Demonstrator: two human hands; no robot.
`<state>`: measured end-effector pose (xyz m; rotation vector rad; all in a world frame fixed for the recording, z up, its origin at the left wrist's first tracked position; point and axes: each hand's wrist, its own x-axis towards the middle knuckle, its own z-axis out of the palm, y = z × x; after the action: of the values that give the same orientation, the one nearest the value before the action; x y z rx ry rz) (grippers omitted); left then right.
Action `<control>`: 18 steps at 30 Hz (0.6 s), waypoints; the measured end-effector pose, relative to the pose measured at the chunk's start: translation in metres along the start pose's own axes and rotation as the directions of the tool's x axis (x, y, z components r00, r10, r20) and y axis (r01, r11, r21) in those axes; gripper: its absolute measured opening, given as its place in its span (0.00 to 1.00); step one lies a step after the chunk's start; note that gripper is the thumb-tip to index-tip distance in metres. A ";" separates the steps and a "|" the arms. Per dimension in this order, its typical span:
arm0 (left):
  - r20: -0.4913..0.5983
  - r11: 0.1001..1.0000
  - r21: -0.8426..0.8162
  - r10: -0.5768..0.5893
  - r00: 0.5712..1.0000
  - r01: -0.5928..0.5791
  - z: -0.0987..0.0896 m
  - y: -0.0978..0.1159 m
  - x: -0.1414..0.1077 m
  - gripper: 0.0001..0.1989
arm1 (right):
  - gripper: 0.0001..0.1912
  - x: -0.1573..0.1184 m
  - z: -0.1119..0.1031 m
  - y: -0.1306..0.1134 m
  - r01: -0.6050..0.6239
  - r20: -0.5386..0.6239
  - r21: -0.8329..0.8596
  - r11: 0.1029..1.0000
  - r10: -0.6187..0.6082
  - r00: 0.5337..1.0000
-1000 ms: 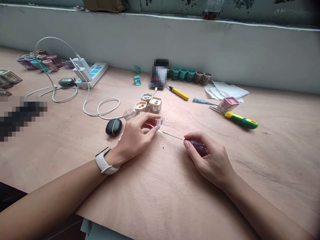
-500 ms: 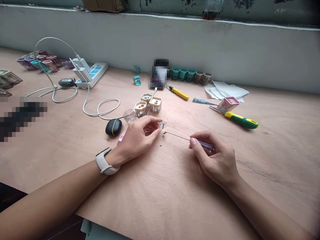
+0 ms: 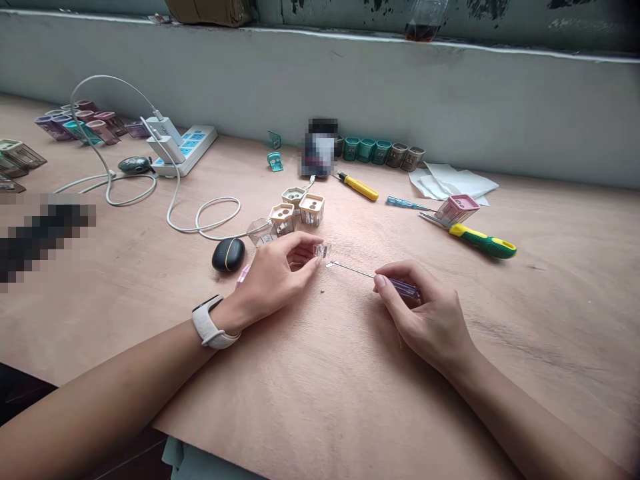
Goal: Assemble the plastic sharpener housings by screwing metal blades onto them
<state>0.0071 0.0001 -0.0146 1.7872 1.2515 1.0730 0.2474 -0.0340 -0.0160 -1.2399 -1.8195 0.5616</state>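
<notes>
Here, clear plastic piece (image 3: 323,251) just beside parted left fingers (image 3: 307,269), right fingers (image 3: 400,268) clamped on purple-handled screwdriver (image 3: 404,288)

Right hand (image 3: 425,313) holds a thin purple-handled screwdriver (image 3: 400,287).

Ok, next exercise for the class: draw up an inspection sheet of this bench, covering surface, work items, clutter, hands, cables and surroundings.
Surface: plywood bench, one tiny dark speck near the hands.
Work items: small clear plastic housing at the fingertips of the left hand; purple-handled precision screwdriver held by the right hand, its tip close to the housing.
Clutter: beige-and-clear housings, black oval case, yellow-handled screwdriver, green-and-yellow screwdriver, paper sheets.
Hands: left curled, white watch on its wrist; right pinching the handle.
Cables: white cable looped, running to a power strip.
Surroundings: pale wall, brown parcel and bottle on the ledge.
</notes>
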 end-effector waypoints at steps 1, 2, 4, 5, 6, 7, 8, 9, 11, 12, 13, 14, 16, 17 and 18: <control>-0.002 1.000 0.002 -0.003 1.000 0.003 0.000 0.000 0.000 0.14 | 0.04 0.000 0.000 0.001 0.017 0.019 -0.022 1.000 -0.017 1.000; -0.004 1.000 0.006 -0.005 1.000 0.005 0.000 0.001 0.000 0.14 | 0.04 0.000 0.000 0.001 0.041 0.037 -0.050 0.998 -0.039 0.999; -0.010 1.000 0.007 -0.008 1.000 0.008 0.000 0.001 0.000 0.14 | 0.03 0.000 0.000 0.001 0.089 0.066 -0.109 0.990 -0.082 0.994; -0.012 1.000 0.002 -0.011 1.000 0.011 0.001 0.000 0.000 0.14 | 0.03 0.000 0.000 0.001 0.107 0.072 -0.133 0.985 -0.098 0.993; -0.013 1.000 -0.006 -0.014 1.000 0.014 0.001 0.000 0.000 0.14 | 0.03 0.000 0.000 0.000 0.117 0.076 -0.146 0.982 -0.107 0.991; -0.012 1.000 -0.014 -0.018 1.000 0.018 0.001 -0.001 0.000 0.14 | 0.03 0.000 0.000 0.000 0.117 0.071 -0.147 0.982 -0.107 0.992; -0.011 1.000 -0.021 -0.023 1.000 0.022 0.001 -0.001 0.000 0.14 | 0.03 -0.001 -0.001 0.000 0.109 0.062 -0.138 0.984 -0.101 0.993; -0.012 0.999 -0.024 -0.026 1.000 0.025 0.002 -0.002 0.000 0.14 | 0.03 -0.001 -0.001 0.000 0.096 0.050 -0.123 0.988 -0.091 0.995; -0.014 0.999 -0.022 -0.030 0.999 0.030 0.002 -0.002 0.000 0.14 | 0.04 -0.001 -0.001 0.000 0.071 0.034 -0.100 0.992 -0.068 0.997; -0.015 0.999 -0.018 -0.031 0.999 0.030 0.002 -0.002 0.000 0.14 | 0.04 -0.001 -0.001 0.001 0.064 0.033 -0.100 0.993 -0.061 0.998; -0.015 0.999 -0.014 -0.031 0.999 0.031 0.001 -0.002 0.000 0.13 | 0.04 -0.001 -0.001 0.001 0.062 0.037 -0.107 0.992 -0.058 0.998; -0.015 0.999 -0.008 -0.031 0.999 0.031 0.001 -0.002 0.000 0.13 | 0.04 -0.001 -0.001 0.001 0.064 0.046 -0.117 0.991 -0.059 0.997; -0.018 1.000 0.010 -0.026 0.999 0.026 0.000 -0.001 0.000 0.12 | 0.04 -0.001 0.000 0.000 0.066 0.052 -0.124 0.990 -0.060 0.997; -0.020 1.000 0.024 -0.017 1.000 0.018 0.000 0.000 0.000 0.12 | 0.04 0.000 0.000 0.000 0.063 0.048 -0.120 0.991 -0.057 0.997; -0.018 0.999 0.040 -0.005 1.000 0.006 -0.001 0.000 0.000 0.13 | 0.04 0.000 0.000 0.000 0.057 0.043 -0.114 0.992 -0.052 0.998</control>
<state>0.0066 -0.0001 -0.0141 1.8065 1.2962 1.0695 0.2476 -0.0346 -0.0159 -1.2591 -1.9368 0.4592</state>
